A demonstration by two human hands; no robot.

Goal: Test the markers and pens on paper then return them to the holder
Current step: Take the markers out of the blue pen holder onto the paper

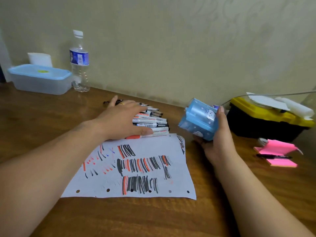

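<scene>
The sheet of paper (136, 168) is already thick with test strokes, so the return step looks in hand; the left hand (123, 120) lies spread, closed on nothing, over the markers and pens (153, 122) heaped at the paper's twelve o'clock edge; the right hand (220, 134) wraps the tilted blue holder (198, 120) at their three o'clock; next, gather the heap and feed it in.

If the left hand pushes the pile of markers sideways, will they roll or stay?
The markers look round and lie loose, side by side, so they would probably roll apart. The left hand resting flat on them likely holds some steady. The wooden table looks smooth, giving little grip.
</scene>
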